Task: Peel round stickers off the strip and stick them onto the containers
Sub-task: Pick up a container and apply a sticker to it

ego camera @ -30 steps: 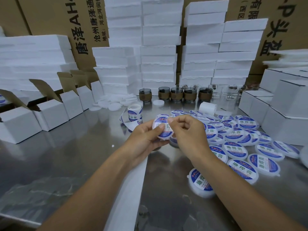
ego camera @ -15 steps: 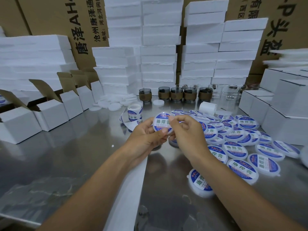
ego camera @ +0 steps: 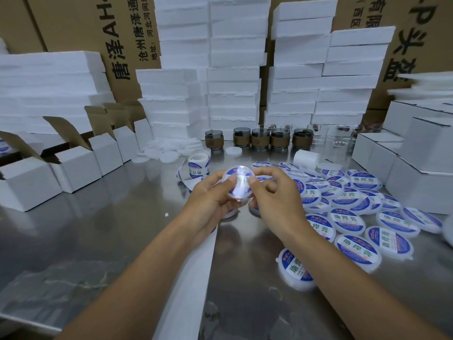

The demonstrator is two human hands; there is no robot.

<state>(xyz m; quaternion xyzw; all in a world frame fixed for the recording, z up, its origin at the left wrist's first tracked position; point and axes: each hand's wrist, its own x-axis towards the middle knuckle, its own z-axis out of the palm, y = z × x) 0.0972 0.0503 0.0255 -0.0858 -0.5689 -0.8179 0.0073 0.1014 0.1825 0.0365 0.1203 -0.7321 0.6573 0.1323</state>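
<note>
Above steel table (ego camera: 98, 229) centre, left hand (ego camera: 208, 201) and right hand (ego camera: 275, 200) grip a round white plastic container (ego camera: 241, 192), thumbs pressing its blue-and-white round sticker (ego camera: 235, 174) flat. Judged: smoothing step; next, set it among labelled containers (ego camera: 346, 218) at 3 o'clock.

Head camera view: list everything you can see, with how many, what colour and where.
held container: one, white and blue, centre, held up.
labelled containers: many, white and blue, table right.
sticker roll: one, white and blue, behind held container.
backing strip: one, white, from centre to near edge.
plain lids: several, white, rear left of table.
banded jars: five, dark with brown bands, rear row.
glass jars: several, clear, rear right.
open boxes: several, white, left.
closed boxes: several, white, right.
foam slabs: many, white, stacked behind.
table: one, shiny metal.
left hand: one, grip on held container.
right hand: one, grip on held container.
</note>
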